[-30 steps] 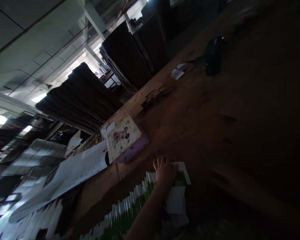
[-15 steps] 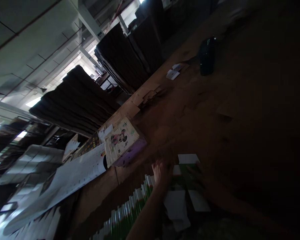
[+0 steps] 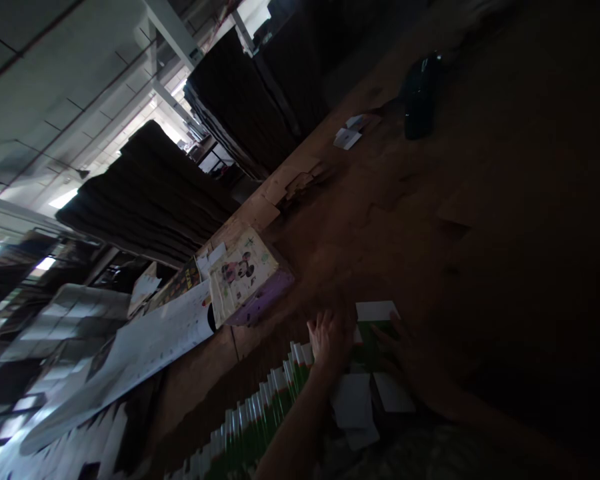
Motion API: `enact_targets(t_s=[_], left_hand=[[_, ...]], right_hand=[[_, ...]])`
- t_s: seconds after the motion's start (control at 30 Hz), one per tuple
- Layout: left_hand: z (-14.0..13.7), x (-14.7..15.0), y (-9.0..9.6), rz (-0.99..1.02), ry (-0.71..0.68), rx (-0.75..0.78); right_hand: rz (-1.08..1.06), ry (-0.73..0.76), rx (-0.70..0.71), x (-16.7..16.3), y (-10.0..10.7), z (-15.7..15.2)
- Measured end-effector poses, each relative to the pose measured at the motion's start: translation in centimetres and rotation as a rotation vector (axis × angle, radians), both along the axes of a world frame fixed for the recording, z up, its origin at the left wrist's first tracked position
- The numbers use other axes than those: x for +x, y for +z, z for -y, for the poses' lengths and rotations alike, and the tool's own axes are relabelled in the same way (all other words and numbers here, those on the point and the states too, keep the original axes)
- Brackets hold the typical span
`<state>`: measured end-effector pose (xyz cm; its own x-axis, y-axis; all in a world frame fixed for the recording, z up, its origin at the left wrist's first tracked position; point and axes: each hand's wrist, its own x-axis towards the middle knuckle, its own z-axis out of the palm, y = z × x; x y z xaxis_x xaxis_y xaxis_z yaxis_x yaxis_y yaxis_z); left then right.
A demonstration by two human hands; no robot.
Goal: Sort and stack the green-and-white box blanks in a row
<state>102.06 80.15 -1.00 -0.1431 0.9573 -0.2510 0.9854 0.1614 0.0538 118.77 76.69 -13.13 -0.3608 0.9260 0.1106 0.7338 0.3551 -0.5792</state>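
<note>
My left hand rests between a row of green-and-white folded cartons and a flat carton, its fingers bent a little and apart. The row stands packed on edge along my left forearm. Against the green face of the flat green-and-white carton lies my right hand, fingers spread, dim in the shadow. White flaps of cartons stick out below both hands, nearest to me. What lies under the palms is hidden.
A taped box with a cartoon mouse stands beyond the row, next to a long white printed sheet. Farther along the brown tabletop are small papers and a dark shiny object. Tall dark stacks rise behind the table.
The view has shifted slightly. My left hand's fingers appear a little more spread beside the carton; my right hand stays on the flat carton.
</note>
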Motion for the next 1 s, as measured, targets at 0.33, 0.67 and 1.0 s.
enact_targets(t_s=[0.33,0.67,1.0], left_hand=[[0.8,1.6,0.3,0.000,0.018,-0.049],[1.2,1.7,-0.7,0.122,-0.078,-0.021],[1.0,1.3,-1.8,0.152,-0.099,0.057]], right_hand=[[0.100,0.114,-0.060,1.9,2.1,-5.4],[0.349,0.000,-0.299,4.0,3.4,-20.3],[0.230,0.162,-0.355,1.1,4.7,-21.7]])
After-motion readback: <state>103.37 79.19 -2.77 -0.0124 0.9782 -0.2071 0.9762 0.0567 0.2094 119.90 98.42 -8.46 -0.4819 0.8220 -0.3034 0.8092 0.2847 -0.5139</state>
